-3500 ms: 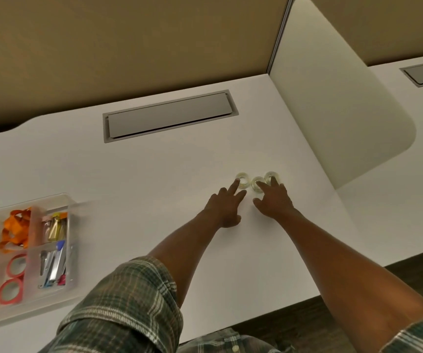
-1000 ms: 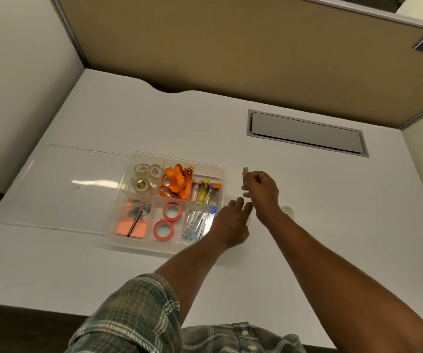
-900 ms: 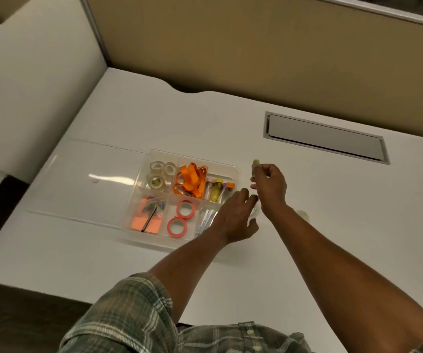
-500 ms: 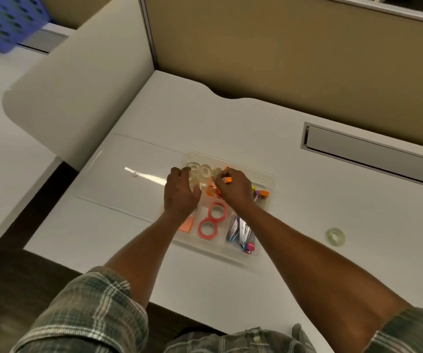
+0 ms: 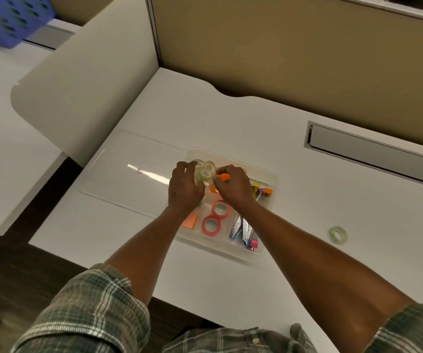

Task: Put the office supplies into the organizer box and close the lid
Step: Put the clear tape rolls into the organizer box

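Left hand point(image 5: 183, 187), right hand point(image 5: 232, 186) curl over tape rolls point(image 5: 208, 169) in organizer box point(image 5: 258, 174) — grips unclear.

On the white table point(image 5: 230, 118), a clear plastic organizer box point(image 5: 275, 179) sits centrally, its flat clear lid point(image 5: 128, 174) lying just left. The left hand point(image 5: 183, 186) and right hand point(image 5: 232, 186) meet over its far-left compartment. A small clear tape roll point(image 5: 338, 234) lies well right.

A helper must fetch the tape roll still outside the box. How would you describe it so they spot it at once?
On the white desk, find the clear box. Look right of it, toward the front edge: the tape roll lies flat, alone on the bare surface. Unlike it, the clear rolls and red rolls sit inside the box.
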A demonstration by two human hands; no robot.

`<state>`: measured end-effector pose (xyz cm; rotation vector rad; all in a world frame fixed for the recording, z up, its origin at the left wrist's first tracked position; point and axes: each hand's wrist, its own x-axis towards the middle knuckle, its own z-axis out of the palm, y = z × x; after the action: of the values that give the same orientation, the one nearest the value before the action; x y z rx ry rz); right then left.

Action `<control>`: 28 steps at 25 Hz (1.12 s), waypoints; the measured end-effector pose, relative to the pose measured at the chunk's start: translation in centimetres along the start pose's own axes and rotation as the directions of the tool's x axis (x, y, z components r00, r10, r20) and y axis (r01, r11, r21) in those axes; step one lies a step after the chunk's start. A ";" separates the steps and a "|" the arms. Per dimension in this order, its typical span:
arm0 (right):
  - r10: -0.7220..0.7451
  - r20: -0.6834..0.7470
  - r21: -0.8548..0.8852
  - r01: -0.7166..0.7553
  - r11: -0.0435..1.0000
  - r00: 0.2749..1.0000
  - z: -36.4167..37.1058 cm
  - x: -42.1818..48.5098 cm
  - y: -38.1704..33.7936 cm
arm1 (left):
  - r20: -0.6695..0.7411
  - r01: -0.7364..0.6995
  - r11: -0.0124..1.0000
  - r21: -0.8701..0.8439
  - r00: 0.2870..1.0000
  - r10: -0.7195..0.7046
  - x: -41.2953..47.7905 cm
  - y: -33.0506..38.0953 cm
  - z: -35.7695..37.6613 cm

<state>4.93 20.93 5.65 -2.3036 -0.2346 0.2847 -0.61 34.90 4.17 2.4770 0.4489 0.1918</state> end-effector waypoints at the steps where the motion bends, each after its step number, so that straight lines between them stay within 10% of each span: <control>1: 0.006 -0.026 0.002 -0.006 1.000 1.000 -0.6 -0.4 0.6 | -0.008 -0.026 1.000 0.000 1.000 0.026 -0.2 0.7 0.2; 12: 0.123 -0.288 -0.106 -0.159 0.982 0.950 -12.3 -9.1 14.4 | 0.160 -0.408 0.913 0.025 0.903 0.399 -4.7 12.5 7.9; 18: 0.391 -0.101 -0.345 -0.401 0.849 0.915 -17.6 -13.8 23.3 | 0.366 -0.555 0.821 0.134 0.798 0.479 -11.1 15.8 13.6; 23: 0.402 0.076 -0.461 -0.326 0.825 0.912 -19.0 -14.7 26.2 | 0.643 -0.607 0.757 0.244 0.685 0.342 -15.8 16.3 17.7; 28: 0.303 0.060 -0.504 -0.234 0.832 0.951 -19.8 -14.6 27.1 | 0.622 -0.460 0.841 0.284 0.756 0.203 -18.4 16.6 19.2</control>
<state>-1.45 -14.80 0.78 -2.8347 -0.0469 0.5871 -8.65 5.22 -2.08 2.8468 -0.2653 -0.5686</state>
